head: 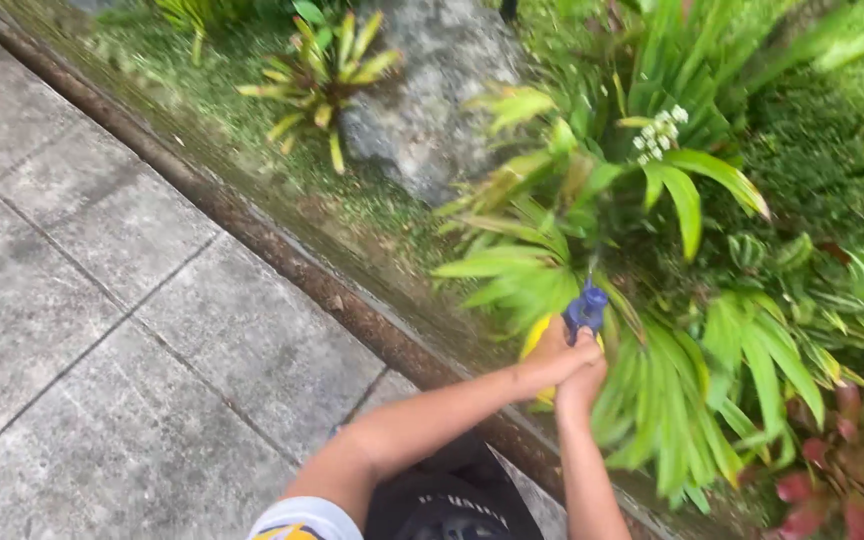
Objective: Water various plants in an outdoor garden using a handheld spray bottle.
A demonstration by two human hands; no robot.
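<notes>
Centre right: the yellow plastic spray bottle with a blue nozzle head (582,312) sits in both of your hands, held out over the planted bed just past the kerb; only a sliver of its yellow body shows beside your knuckles, and the blue head points up and away into the leaves. Your left hand (552,358) is wrapped around the bottle from the left — fingers closed on its body. Your right hand (584,372) is clenched on it from below and to the right, touching the left hand; which finger rests on the trigger cannot be made out. Both bare forearms run up from the bottom edge and meet at the bottle.

Around the nozzle: the long, arching green strap leaves of a bromeliad-like plant (542,270), touching or just beside the blue head. Above it, a small cluster of white flowers (660,130). Lower right corner — a reddish-pink rosette plant (857,460). Upper centre, a rough grey boulder (432,100) set in moss, with a smaller yellow-green plant (327,70) beside it. A brown, weathered stone kerb (282,250) runs diagonally between the bed and the grey paving slabs (102,330) on the left.
</notes>
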